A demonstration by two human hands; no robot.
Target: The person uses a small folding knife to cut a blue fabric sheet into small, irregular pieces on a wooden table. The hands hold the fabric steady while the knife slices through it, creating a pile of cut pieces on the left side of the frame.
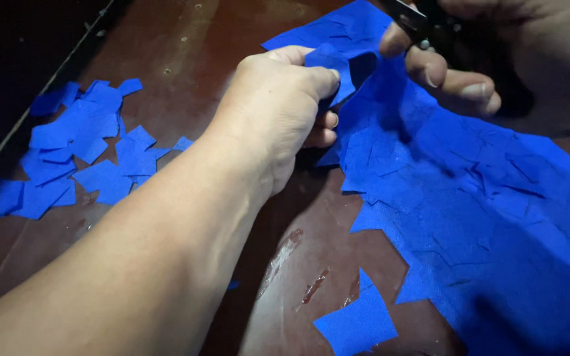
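blue woven fabric sheet [470,198] lies on your dark brown worktop [186,46]; your left hand [278,112] pinches its edge, right hand [470,66] grips black scissors [423,23]. fingers sit near the blades, so a nick looks possible; cut blue scraps [80,158] pile left.

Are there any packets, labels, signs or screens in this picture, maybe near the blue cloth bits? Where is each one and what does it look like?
None in view: no packet, label, sign or screen.
Only a large blue cloth on a dark brown table, a pile of cut blue pieces at the left, the left hand pinching the cloth, and the right hand with dark scissors.
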